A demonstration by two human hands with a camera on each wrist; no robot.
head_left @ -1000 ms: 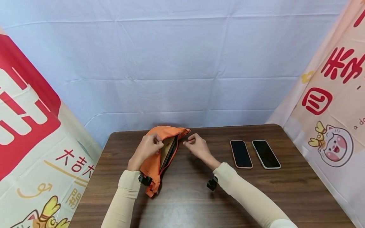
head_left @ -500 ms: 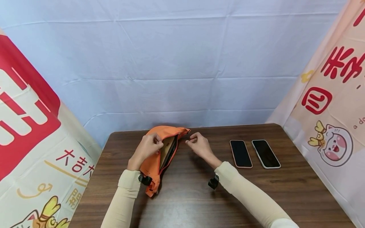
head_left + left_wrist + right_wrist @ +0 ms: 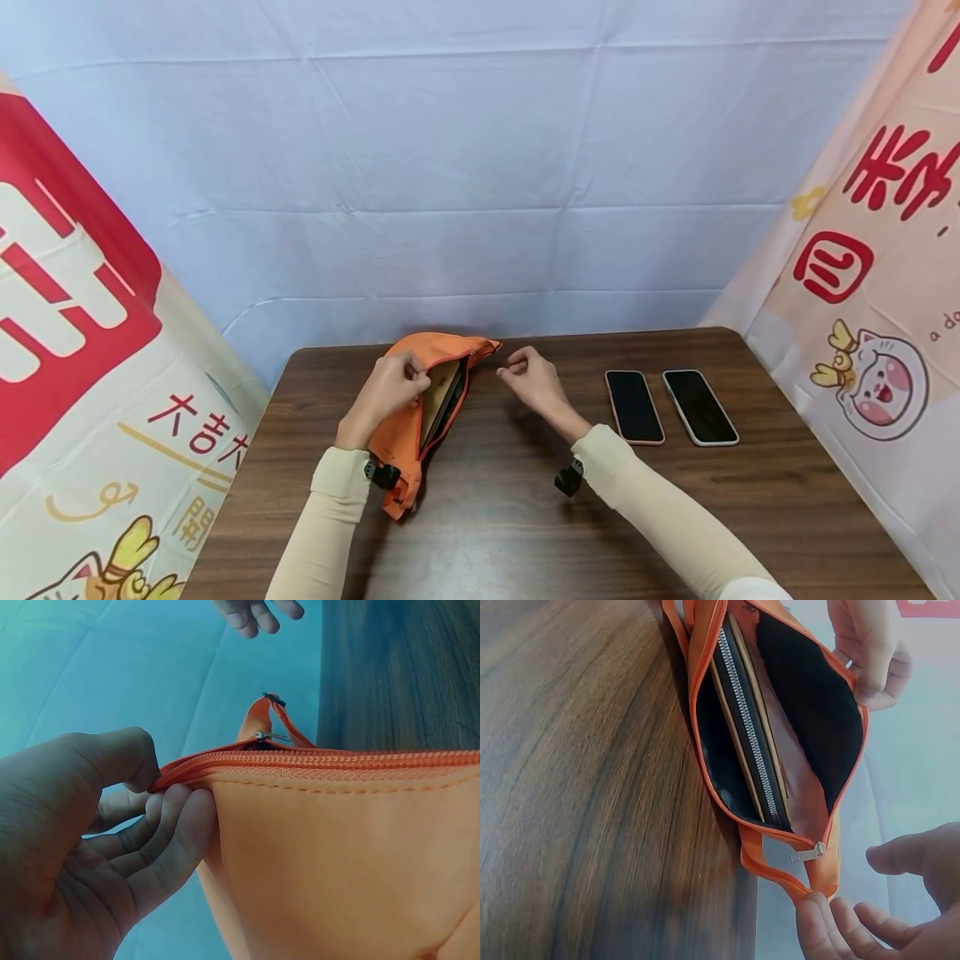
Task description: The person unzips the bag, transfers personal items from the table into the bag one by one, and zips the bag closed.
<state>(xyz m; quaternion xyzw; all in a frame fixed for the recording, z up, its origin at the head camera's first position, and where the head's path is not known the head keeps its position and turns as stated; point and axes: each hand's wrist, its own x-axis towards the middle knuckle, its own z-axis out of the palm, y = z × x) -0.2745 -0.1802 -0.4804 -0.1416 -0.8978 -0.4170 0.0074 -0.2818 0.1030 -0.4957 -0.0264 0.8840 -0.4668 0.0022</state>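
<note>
An orange waist bag (image 3: 397, 429) lies at the left of the table with its zip undone. My left hand (image 3: 390, 387) pinches the zipped edge of its opening between thumb and fingers and draws it outward. Inside the bag, the right wrist view shows a black zipped wallet with tan edges (image 3: 751, 727). The metal zip pull (image 3: 807, 853) sits at the opening's far end, near the strap (image 3: 769, 874). Just right of that end hovers my right hand (image 3: 537, 383), fingers loosely bent, thumb apart, holding nothing.
Two phones with dark screens lie side by side at the right: one in a pinkish case (image 3: 634, 406), one in a white case (image 3: 701, 406). Behind the wooden table (image 3: 495, 533) hangs a pale cloth (image 3: 480, 167). Printed banners flank both sides.
My right hand has drifted a little to the right, away from the bag's far end. The left hand and the bag have stayed in place.
</note>
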